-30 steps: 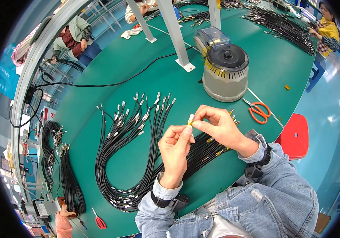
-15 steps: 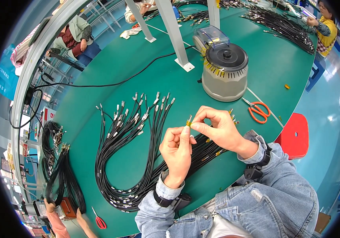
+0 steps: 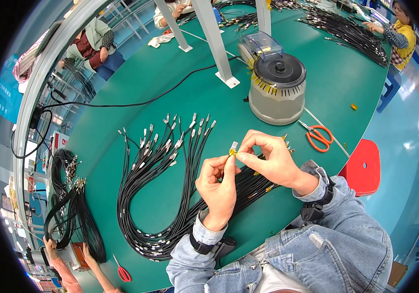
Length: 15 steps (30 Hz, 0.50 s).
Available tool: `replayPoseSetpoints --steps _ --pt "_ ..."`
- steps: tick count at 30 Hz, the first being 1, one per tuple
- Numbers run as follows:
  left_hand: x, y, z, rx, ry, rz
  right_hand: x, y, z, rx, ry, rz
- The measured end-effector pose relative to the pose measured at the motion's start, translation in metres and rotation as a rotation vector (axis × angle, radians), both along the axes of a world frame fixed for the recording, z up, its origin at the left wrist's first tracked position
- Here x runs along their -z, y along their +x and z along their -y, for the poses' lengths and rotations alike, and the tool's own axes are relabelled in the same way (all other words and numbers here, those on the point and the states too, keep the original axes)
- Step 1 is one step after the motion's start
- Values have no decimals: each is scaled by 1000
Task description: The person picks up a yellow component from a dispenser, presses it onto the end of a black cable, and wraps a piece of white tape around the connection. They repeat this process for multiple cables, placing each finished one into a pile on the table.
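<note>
A cable end with a silvery metal connector [image 3: 234, 145] stands up between my fingertips, with yellow film tape [image 3: 232, 152] around its base. My left hand [image 3: 217, 190] pinches it from below, thumb and forefinger together. From the right, my right hand [image 3: 272, 155] pinches at the tape beside the connector. The rest of this cable is hidden by my hands. A looped bundle of black cables [image 3: 130, 215] lies left of my hands, its silvery connectors fanned out at the far end. Under my right hand, more black cable ends with yellow tape [image 3: 269, 187] lie on the table.
A grey round tape dispenser [image 3: 275, 97] stands beyond my right hand, orange-handled scissors [image 3: 320, 138] beside it. Red-handled snips [image 3: 123, 273] lie at the near left. Metal posts [image 3: 214, 39] rise from the green table [image 3: 170, 105]. Co-worker's hands [image 3: 86, 254] hold cables at left. A red stool [image 3: 364, 168] is at right.
The connector has turned between my fingers, showing its broader silvery face. My hands have barely moved. At left the co-worker's hands have shifted with the black cables.
</note>
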<state>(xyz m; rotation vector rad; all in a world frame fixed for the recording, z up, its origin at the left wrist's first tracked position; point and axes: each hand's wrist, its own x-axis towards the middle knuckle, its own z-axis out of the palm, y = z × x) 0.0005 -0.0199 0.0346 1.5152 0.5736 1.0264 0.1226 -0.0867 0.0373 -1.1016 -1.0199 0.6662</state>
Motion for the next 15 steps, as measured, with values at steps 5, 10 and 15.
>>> replayPoseSetpoints --steps 5,10,15 --pt "5 1 -2 -23 83 19 -4 -1 1 47 3 72" --pt "2 -1 -1 -6 63 2 -4 0 1 58 0 73" --pt "1 -1 2 -4 23 13 -4 0 1 54 -19 50"
